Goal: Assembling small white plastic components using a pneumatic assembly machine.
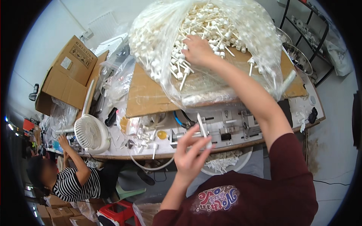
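Upright between the fingers of my left hand is a slim white plastic stick with a pointed upper end. The hand hovers in front of the bench's near edge. My right arm stretches far forward, and my right hand rests on a heap of white plastic parts, thin stems with thick round caps. Its fingers are apart; what lies under the fingertips is hidden. A large clear plastic bag, opened toward me, surrounds the heap.
Under the bag lies a cardboard sheet. A metal fixture is on the bench. Below its edge sits a white tub of white parts. At left are a white fan, an open carton, a co-worker and a red stool.
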{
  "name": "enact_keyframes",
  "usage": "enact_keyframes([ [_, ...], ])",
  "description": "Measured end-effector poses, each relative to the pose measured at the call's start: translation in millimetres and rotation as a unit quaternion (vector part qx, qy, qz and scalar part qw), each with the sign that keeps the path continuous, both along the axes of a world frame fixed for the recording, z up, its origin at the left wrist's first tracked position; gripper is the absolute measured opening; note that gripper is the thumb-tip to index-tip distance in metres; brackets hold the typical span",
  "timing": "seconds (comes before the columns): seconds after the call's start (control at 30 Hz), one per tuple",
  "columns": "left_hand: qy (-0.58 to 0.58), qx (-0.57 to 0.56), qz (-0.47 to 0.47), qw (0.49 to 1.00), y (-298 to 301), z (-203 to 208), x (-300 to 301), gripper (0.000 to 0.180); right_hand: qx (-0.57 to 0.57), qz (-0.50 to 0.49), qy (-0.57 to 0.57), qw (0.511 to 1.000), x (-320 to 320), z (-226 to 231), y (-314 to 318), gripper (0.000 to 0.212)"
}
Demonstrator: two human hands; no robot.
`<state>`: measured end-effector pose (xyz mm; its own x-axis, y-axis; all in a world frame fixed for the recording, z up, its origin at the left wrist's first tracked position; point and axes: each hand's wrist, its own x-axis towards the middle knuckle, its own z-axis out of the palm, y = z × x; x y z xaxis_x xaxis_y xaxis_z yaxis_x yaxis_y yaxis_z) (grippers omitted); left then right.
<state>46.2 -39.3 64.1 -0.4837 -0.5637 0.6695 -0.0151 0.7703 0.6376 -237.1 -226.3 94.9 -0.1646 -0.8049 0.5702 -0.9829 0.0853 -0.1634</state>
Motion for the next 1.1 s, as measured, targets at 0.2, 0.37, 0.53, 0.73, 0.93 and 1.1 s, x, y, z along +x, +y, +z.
enact_keyframes([
  [0.2,-0.071,0.024,-0.039,0.996,14.6,-25.5,27.3,0.037,0.176,0.07,-0.1,0.977,64.4,11.6,-100.0,0.097],
  [0.37,-0.086,0.021,-0.056,0.995,9.0,-32.1,27.4,0.036,0.15,0.066,-0.074,0.984,106.5,-26.8,-112.6,0.087],
  [0.53,-0.072,0.026,-0.063,0.995,10.1,-36.4,26.5,0.034,0.191,0.163,-0.013,0.968,96.4,-2.9,-57.2,0.064],
  [0.73,-0.067,0.013,-0.1,0.993,20.4,-36.8,13.1,0.033,0.275,0.249,-0.066,0.926,14.7,12.5,17.9,0.051],
  [0.93,-0.079,0.004,-0.115,0.99,37.0,-34.2,0.7,0.032,0.299,0.276,-0.092,0.909,-26.4,19.0,81.4,0.046],
  [1.1,-0.102,0.01,-0.121,0.987,50.8,-42.1,-8.5,0.031,0.303,0.279,-0.129,0.902,-42.2,27.9,125.9,0.047],
])
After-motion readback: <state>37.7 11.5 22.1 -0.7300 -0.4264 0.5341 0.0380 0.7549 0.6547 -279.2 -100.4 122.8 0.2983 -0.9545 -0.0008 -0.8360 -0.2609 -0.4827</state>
